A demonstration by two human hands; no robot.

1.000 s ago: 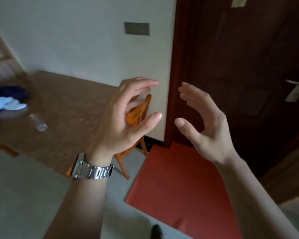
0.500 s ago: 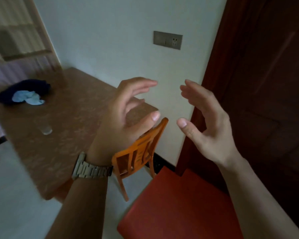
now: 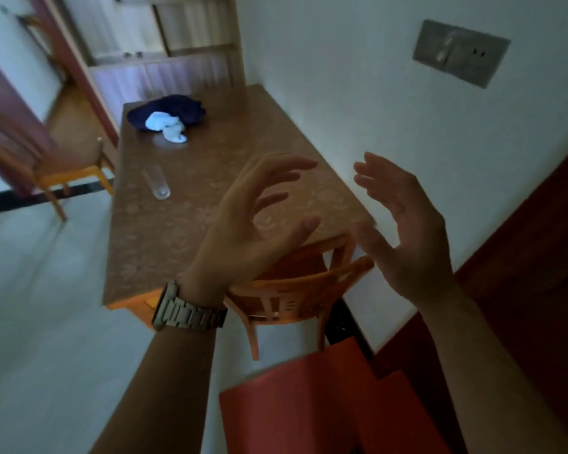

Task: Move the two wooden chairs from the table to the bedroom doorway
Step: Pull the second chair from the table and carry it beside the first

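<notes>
An orange wooden chair (image 3: 295, 290) is pushed under the near end of the brown table (image 3: 177, 231), its backrest showing below my hands. A second wooden chair (image 3: 69, 175) stands at the table's far left corner, by a dark red door. My left hand (image 3: 253, 224), with a metal watch on the wrist, hovers above the near chair's backrest, fingers spread and empty. My right hand (image 3: 404, 231) is raised beside it, palm facing left, empty too. Neither hand touches the chair.
On the table lie a dark blue cloth (image 3: 168, 111) with a white cloth on it and a clear glass (image 3: 158, 185). A red mat (image 3: 325, 404) covers the floor in front of a dark red door (image 3: 538, 290) at right. A wall socket (image 3: 459, 52) is above.
The view has swung left and tilted, bringing the whole table and the far chair into sight. Both hands stay raised and empty, now directly above the near chair's backrest.
</notes>
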